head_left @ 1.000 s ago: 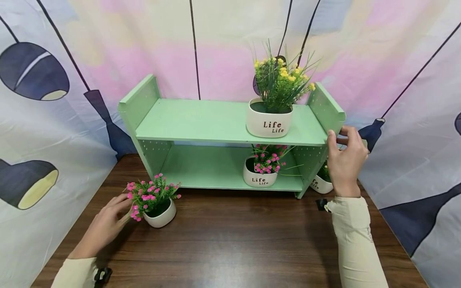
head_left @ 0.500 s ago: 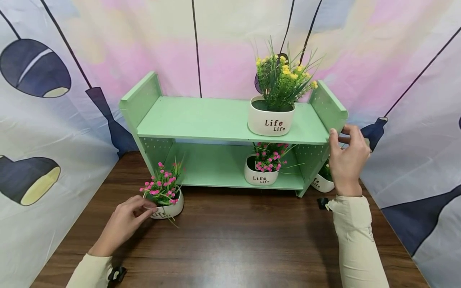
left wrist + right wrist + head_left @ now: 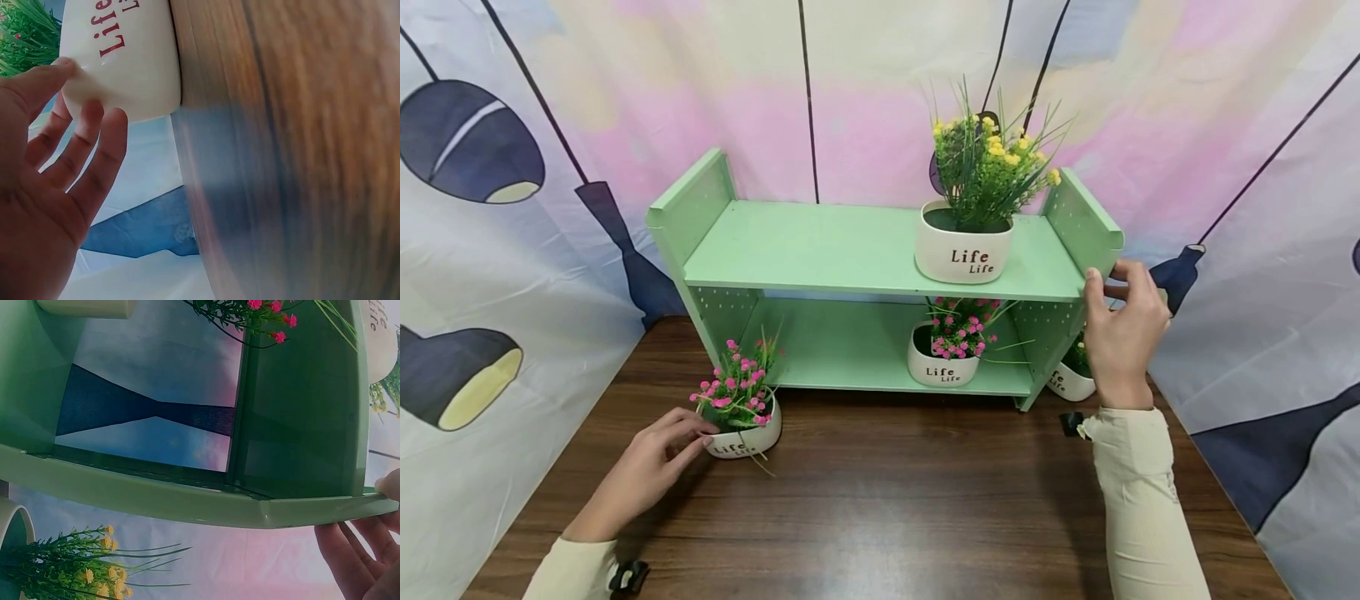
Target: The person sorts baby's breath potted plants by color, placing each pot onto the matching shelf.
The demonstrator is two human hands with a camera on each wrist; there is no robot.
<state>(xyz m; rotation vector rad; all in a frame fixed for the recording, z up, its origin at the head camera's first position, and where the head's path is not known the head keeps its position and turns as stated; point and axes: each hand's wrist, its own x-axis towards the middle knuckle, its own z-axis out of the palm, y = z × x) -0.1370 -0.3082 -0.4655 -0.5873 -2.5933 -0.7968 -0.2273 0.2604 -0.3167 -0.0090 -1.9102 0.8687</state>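
A white oval flowerpot [image 3: 752, 442] with pink artificial flowers stands upright on the table, in front of the left end of a green two-tier shelf [image 3: 820, 250]. At the pot's left end is my left hand [image 3: 643, 467], its fingers loosely bent. In the left wrist view the thumb tip lies right at the rim of the pot [image 3: 134, 69], and the fingertips overlap its end. My right hand [image 3: 1122, 337] grips the shelf's right side panel [image 3: 1081, 221]. Seen from the right wrist, the thumb is on the panel's inner side and the fingers [image 3: 347, 556] on its outer side.
On the top tier, toward the right, sits a pot of yellow flowers [image 3: 962, 250]. Below it on the lower tier is another pink-flowered pot [image 3: 942, 371]. Outside the shelf's right side stands a further pot [image 3: 1070, 384], partly hidden. A patterned cloth [image 3: 880, 100] hangs behind.
The pink-flowered pot on the table has moved right and turned, so its lettering faces front. My left hand followed it, then drew back slightly left. My right hand keeps its hold.
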